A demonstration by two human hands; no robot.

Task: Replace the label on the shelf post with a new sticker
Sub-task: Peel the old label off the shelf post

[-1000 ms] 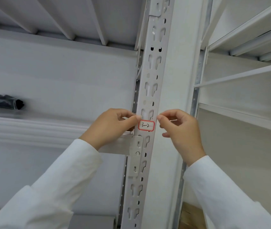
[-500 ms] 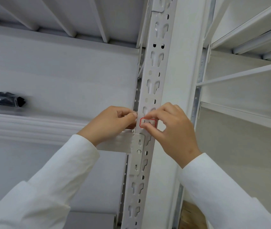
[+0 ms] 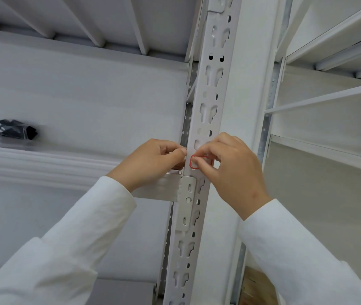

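Head view: the red-bordered sticker (image 3: 200, 162) sits on the shelf post (image 3: 208, 111), just above the beam bracket. The right hand (image 3: 230, 170), at its 3 o'clock, presses fingertips onto it, probably seating it. The left hand (image 3: 153, 160), at 9 o'clock, is curled closed, thumb steadying the post's edge.

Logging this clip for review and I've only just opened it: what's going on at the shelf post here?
A person in white sleeves is working on a red-bordered sticker on the perforated shelf post. The right hand has its fingers over the sticker, covering its middle. The left hand is pinched shut at the post's left edge beside the sticker; whether it holds anything cannot be told. The sticker sits flat on the post, just above the beam bracket.
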